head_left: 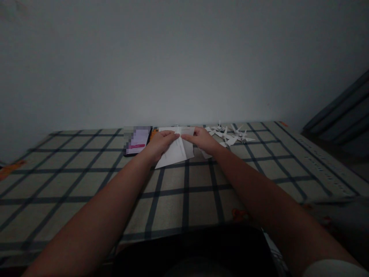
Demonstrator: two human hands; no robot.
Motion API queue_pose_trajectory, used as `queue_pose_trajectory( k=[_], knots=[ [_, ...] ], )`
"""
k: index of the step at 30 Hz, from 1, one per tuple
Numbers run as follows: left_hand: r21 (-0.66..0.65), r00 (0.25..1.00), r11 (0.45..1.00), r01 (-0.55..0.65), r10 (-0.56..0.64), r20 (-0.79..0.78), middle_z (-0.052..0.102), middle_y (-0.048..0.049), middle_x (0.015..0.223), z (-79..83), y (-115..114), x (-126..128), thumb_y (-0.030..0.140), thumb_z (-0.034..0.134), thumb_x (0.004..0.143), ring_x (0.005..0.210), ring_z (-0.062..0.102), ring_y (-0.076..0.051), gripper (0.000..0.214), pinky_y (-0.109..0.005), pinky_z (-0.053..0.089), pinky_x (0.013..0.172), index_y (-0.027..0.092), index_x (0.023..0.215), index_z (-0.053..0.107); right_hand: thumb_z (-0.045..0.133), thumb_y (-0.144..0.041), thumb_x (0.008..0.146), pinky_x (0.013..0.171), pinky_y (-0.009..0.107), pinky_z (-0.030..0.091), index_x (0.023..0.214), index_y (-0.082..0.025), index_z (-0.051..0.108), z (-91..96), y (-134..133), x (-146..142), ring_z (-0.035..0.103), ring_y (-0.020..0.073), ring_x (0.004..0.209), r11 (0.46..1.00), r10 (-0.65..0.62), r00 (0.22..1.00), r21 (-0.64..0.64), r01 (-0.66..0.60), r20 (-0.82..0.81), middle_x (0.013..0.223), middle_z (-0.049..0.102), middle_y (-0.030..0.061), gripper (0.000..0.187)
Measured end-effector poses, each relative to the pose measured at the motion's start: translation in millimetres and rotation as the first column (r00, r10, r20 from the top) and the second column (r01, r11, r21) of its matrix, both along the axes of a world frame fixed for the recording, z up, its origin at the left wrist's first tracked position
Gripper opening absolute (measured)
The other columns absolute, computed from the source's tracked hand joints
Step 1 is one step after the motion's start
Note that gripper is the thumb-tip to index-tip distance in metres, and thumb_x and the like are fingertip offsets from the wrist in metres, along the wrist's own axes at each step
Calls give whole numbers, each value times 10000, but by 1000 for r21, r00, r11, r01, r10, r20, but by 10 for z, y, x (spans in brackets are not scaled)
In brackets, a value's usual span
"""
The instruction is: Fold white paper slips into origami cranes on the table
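A white sheet of paper (pixel 173 154) with faint print is held up over the table between both hands. My left hand (pixel 162 143) grips its left part, thumb and fingers closed on it near the middle. From the other side my right hand (pixel 204 139) pinches the paper, and the two thumbs almost meet at the centre. A line like a crease or tear runs down from between the thumbs; I cannot tell which. Several folded white paper cranes (pixel 226 136) lie just beyond and right of my right hand.
A phone (pixel 137 141) with a lit screen lies left of my left hand. A checked cloth (pixel 198 192) covers the table, which meets a plain wall (pixel 184 69) at the back. Some white paper (pixel 206 154) lies under my right hand.
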State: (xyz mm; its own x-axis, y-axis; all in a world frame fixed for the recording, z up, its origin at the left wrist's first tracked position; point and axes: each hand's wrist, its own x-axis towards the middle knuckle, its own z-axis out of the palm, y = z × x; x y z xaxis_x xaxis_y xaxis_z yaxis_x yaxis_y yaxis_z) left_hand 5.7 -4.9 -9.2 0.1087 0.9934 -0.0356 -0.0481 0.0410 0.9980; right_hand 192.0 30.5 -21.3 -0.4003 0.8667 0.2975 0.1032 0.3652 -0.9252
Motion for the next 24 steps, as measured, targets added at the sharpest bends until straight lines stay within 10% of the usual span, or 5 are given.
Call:
queue_pose_trajectory(
  k=[11,20,24],
  knots=[
    [-25,999,1000,14,-14,-32,737,-84,807,49,-50,19,316,777,639,627,662,-178,272,-283,509,594,144,842,722,747,-351,781,820,316,539,977,-186,740,-20,1,22,673,179,901,986,75,994,-141,-86,-81,1036,759,61,257],
    [-55,1000,998,-26,26,6,719,-64,731,-1,-4,8,327,793,623,570,646,-172,287,-275,501,546,136,819,706,694,-439,801,723,298,493,893,-133,737,-1,4,11,645,182,808,982,-104,986,171,81,131,918,743,73,322],
    [-44,999,998,-38,36,-39,716,-58,724,-6,8,-6,336,771,648,561,641,-171,260,-270,487,528,148,811,697,715,-421,779,741,299,513,969,-155,735,-30,19,20,665,180,845,1000,1,999,17,-1,48,984,748,69,328]
  ],
)
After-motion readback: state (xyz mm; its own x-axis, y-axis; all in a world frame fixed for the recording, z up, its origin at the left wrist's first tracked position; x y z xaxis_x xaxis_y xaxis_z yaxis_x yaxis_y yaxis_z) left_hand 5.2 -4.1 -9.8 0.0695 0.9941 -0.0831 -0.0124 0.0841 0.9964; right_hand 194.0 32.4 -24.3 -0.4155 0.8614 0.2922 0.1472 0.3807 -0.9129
